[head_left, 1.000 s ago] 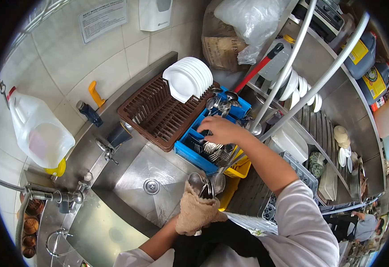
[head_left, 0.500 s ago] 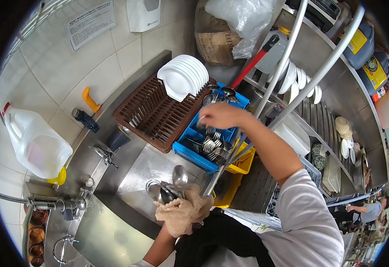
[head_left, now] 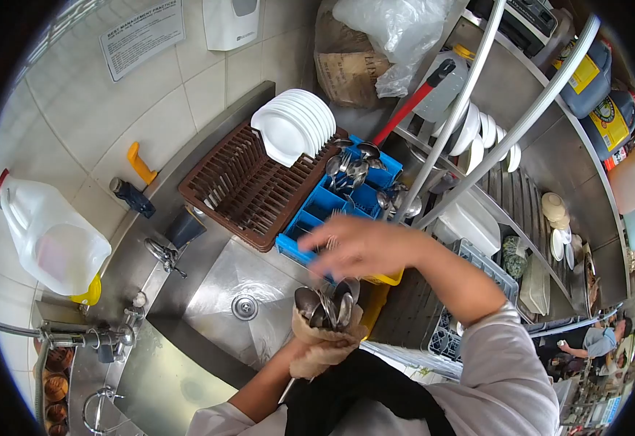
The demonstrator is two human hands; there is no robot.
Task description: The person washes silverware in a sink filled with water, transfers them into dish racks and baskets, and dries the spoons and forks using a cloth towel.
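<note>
My left hand (head_left: 306, 340) is closed round a tan cloth (head_left: 332, 340), and several metal spoons (head_left: 326, 309) stick up out of it, bowls uppermost. Just above them is my right hand (head_left: 361, 243), smeared by motion, its fingers stretched apart with nothing visible in them. Under and behind that hand lies a blue cutlery tray (head_left: 295, 251) with compartments. Spoons and forks (head_left: 348, 171) fill its far compartment, and more spoons (head_left: 399, 201) lie along its right side. The right hand and forearm hide the near part of the tray.
A brown dish rack (head_left: 215, 174) holds upright white plates (head_left: 292, 131) beyond the steel sink (head_left: 223, 291). White shelf posts (head_left: 470, 87) rise on the right, close to my right arm. A plastic jug (head_left: 55, 232) and tap (head_left: 106, 334) are at left.
My right hand has moved from over the blue tray toward me, near the spoons. My left hand has shifted right and down with the cloth and spoons, uncovering the sink drain.
</note>
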